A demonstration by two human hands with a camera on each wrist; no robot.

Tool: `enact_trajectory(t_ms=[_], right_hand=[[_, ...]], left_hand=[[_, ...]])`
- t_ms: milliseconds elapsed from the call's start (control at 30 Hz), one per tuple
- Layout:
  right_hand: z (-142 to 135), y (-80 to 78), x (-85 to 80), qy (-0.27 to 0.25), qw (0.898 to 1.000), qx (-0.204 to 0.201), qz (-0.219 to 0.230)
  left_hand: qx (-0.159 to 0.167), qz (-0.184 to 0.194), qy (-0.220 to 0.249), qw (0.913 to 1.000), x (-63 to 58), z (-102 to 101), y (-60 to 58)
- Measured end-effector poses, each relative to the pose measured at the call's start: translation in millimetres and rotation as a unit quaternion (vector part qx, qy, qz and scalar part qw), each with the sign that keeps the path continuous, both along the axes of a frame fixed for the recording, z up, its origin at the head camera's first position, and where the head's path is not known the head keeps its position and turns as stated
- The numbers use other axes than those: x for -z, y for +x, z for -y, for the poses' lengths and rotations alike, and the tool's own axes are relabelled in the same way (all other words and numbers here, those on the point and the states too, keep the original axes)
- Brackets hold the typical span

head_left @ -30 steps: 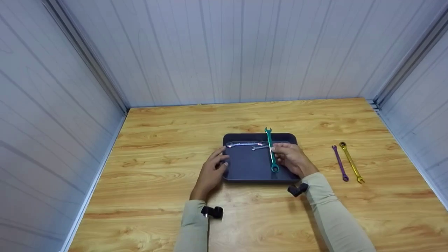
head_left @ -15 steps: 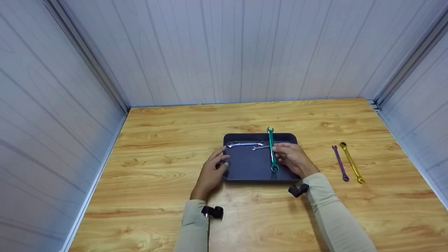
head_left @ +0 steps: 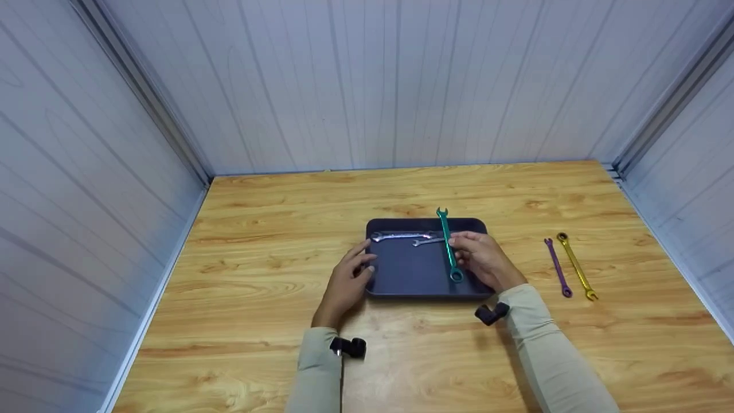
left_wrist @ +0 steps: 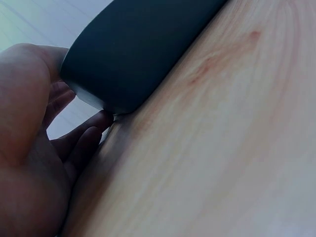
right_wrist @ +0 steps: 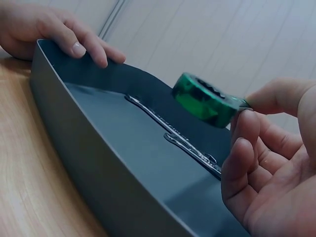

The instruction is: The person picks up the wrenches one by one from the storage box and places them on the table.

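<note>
In the head view my right hand (head_left: 483,259) pinches a green combination wrench (head_left: 449,246) by its shaft, between thumb and fingers. The wrench is raised above a dark shallow tray (head_left: 401,272), its open end pointing to the far side. Its ring end (right_wrist: 205,101) faces the camera in the right wrist view. My left hand (head_left: 347,281) holds the tray's left wall, with some digits over the rim and others low against the outside (left_wrist: 89,143). Inside the tray, along the far side, lie a long silver wrench (head_left: 401,236) and a shorter one (head_left: 427,242), partly hidden.
On the wooden table (head_left: 258,241), right of the tray, lie a purple wrench (head_left: 557,267) and a longer yellow wrench (head_left: 576,265), side by side. White panelled walls (head_left: 367,86) enclose the table at the back and both sides.
My right hand has shifted slightly to the right with the green wrench, whose ring end has swung a little rightward. The left hand and tray stay still.
</note>
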State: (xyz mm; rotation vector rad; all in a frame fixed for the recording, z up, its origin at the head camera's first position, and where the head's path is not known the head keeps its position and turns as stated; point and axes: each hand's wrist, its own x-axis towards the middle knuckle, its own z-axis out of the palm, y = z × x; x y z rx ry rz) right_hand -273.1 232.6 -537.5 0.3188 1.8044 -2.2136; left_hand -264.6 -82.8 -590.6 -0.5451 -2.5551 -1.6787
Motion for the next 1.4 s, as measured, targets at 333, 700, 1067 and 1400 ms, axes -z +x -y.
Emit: enact_trajectory(t_ms=[333,700,1067,1400], right_hand=[[-3.7,1.9,-4.1,0.003,1.000,-0.006,-0.012],[-12.5,2.5,-8.7,0.023,1.000,0.003,-0.020],[-22.9,10.9,-13.5,0.031,0.999,-0.002,-0.020],[-30.8,17.6,-20.5,0.013,1.000,0.006,-0.024]], left_hand=[[-0.004,0.003,0.001,1.0000,-0.5,-0.3,0.2],[-0.006,0.010,0.006,0.9999,-3.0,-0.3,2.1],[0.001,0.014,0.007,0.9999,-1.9,0.1,1.9],[-0.001,0.009,0.009,0.9999,-1.3,0.5,0.7]])
